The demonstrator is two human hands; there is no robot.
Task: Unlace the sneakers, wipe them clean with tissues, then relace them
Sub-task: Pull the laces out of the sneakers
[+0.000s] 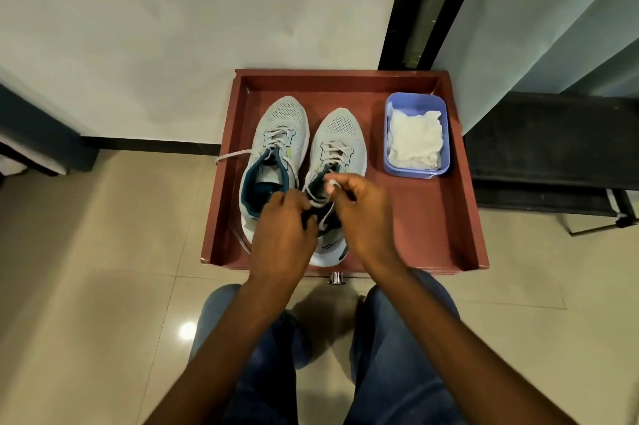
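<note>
Two grey sneakers with teal linings stand side by side in a red-brown tray [428, 217], toes pointing away from me. The left sneaker [276, 137] has a loose lace end [231, 155] trailing over the tray's left rim. My left hand [281, 234] grips the collar of the right sneaker [340, 137]. My right hand [363, 206] pinches that shoe's white lace [321, 201] above the tongue. Both hands hide the right shoe's heel. White tissues [415, 141] lie in a blue tub [390, 113] at the tray's right.
The tray sits on a low stand against a white wall, over beige floor tiles [103, 286]. A dark doorframe [408, 9] rises behind it and a black shelf [553, 148] stands to the right. My knees in blue jeans [397, 338] are just in front of the tray.
</note>
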